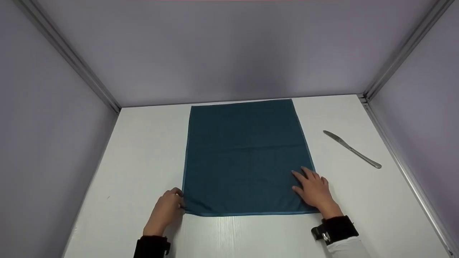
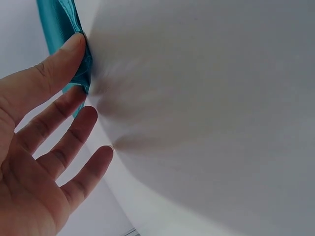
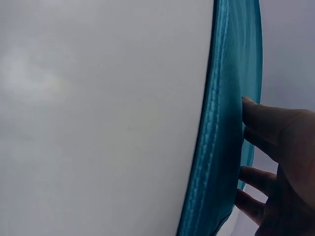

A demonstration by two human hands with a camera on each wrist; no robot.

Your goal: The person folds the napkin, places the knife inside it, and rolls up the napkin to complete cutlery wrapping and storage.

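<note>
A dark teal cloth (image 1: 244,157) lies spread flat on the white table (image 1: 143,161), reaching back to the rear wall. My left hand (image 1: 168,208) is at the cloth's near left corner. In the left wrist view its fingers (image 2: 54,64) are fairly straight, and the index fingertip touches the bunched cloth edge (image 2: 59,24). My right hand (image 1: 313,190) lies flat with spread fingers on the near right corner, pressing it down. The right wrist view shows those fingers (image 3: 266,118) resting on the cloth (image 3: 226,123).
A metal table knife (image 1: 353,149) lies on the table to the right of the cloth, blade pointing to the far left. Grey walls with aluminium frame rails (image 1: 394,157) enclose the table on the left, back and right.
</note>
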